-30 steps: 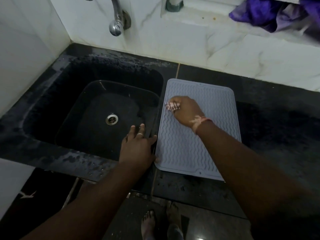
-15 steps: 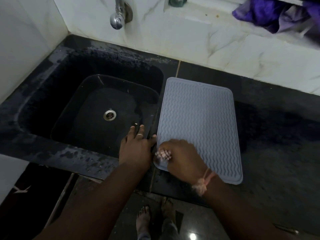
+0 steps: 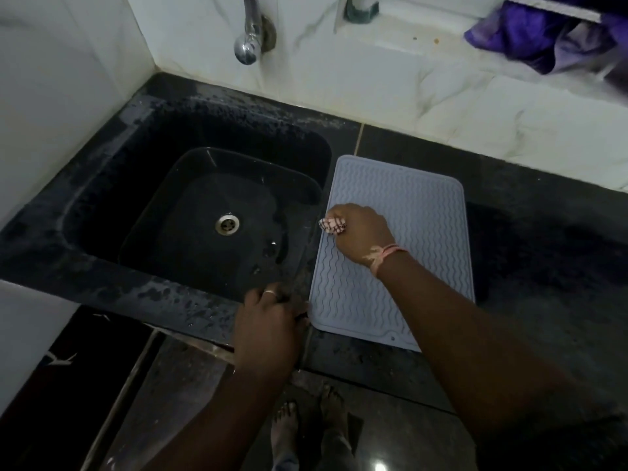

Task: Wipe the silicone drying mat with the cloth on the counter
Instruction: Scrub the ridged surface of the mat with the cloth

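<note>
Now, right hand point(image 3: 362, 232): fingers curled round the checked cloth point(image 3: 332, 226), pressing it on the mat's left edge.
Mat point(image 3: 414, 232): grey, wavy-ribbed, flat on the tabletop point(image 3: 543, 266) beneath that hand.
Left hand point(image 3: 268, 321): fingers loosely bent, resting at the mat's near-left corner, holding nothing.
Sink point(image 3: 102, 232): left of both hands.

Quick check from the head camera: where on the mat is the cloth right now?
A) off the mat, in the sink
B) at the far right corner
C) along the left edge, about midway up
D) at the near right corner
C: the right hand grips the bunched cloth at the left edge of the mat, about midway along it, beside the sink.
</note>
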Demonstrator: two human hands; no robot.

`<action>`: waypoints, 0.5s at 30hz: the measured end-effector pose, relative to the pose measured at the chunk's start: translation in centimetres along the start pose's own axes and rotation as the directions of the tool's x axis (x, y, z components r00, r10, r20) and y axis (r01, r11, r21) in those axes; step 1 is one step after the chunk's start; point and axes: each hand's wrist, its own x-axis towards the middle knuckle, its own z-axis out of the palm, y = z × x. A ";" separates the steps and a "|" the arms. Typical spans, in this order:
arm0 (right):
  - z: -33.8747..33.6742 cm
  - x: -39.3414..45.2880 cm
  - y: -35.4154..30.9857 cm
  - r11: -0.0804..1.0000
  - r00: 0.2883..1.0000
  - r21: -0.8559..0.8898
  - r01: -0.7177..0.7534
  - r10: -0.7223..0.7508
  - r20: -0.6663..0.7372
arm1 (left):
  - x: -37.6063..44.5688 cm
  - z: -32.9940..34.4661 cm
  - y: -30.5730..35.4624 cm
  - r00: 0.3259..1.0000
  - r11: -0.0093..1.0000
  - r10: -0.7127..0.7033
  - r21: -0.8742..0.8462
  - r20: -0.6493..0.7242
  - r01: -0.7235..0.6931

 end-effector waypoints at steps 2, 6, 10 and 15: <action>0.7 -1.7 -0.4 0.996 0.999 -0.071 0.050 -0.050 0.000 | 0.1 -0.1 0.4 0.998 0.998 -0.058 0.020 0.014 0.058; 1.8 -7.7 -1.7 0.994 0.992 -0.026 0.110 -0.108 0.067 | 0.1 -0.1 0.7 0.996 0.998 -0.058 0.004 0.070 0.058; 2.9 -13.2 -2.7 0.981 0.976 0.159 0.115 -0.142 0.168 | 0.0 -0.6 0.7 0.992 0.997 -0.076 0.007 0.098 0.076; 1.1 -13.4 -2.4 0.844 0.909 0.485 -0.226 0.005 0.416 | -0.5 -1.5 0.8 0.987 0.996 -0.077 -0.044 0.140 0.084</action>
